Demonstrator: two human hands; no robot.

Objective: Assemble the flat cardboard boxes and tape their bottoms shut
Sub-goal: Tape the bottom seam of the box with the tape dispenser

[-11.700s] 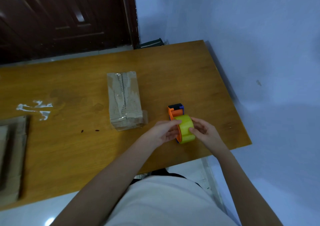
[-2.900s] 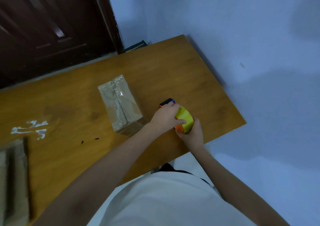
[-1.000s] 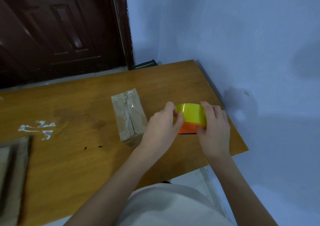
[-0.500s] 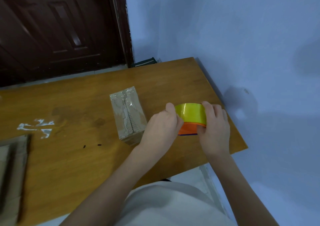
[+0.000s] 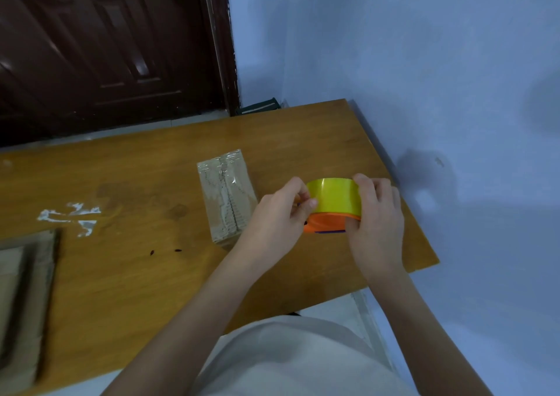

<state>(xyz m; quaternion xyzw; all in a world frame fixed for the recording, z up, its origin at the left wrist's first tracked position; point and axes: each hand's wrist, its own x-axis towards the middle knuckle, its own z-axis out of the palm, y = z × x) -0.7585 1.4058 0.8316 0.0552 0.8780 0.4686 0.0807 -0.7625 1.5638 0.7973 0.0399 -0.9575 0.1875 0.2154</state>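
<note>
Wooden table, frame centre: right hand grips tape dispenser (yellow roll); left hand pinches roll's edge.

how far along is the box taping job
Done: one assembled box stands on the table, its seam taped. In hand: both hands, left hand and right hand, hold the yellow tape dispenser. Left: flat cardboard at the table's left edge is unassembled.

one taped box, one tape dispenser, one flat cardboard stack, one table, two hands
</note>
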